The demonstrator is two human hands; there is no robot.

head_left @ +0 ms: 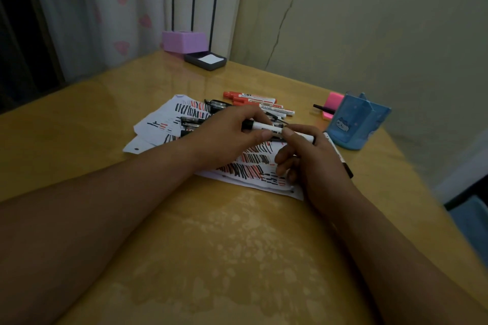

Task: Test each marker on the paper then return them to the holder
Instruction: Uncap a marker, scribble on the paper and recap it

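On the yellow tabletop point(105, 124) at mid-frame, I see both hands' fingers point(289, 132) pinched shut on a light, rigid, slick marker point(266, 127), best gripped mid-barrel.

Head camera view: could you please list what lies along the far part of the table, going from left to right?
Lilac plastic box → dark tray holding a white pad → red-capped markers → pink sticky-note block → blue plastic pen holder with a cat picture.
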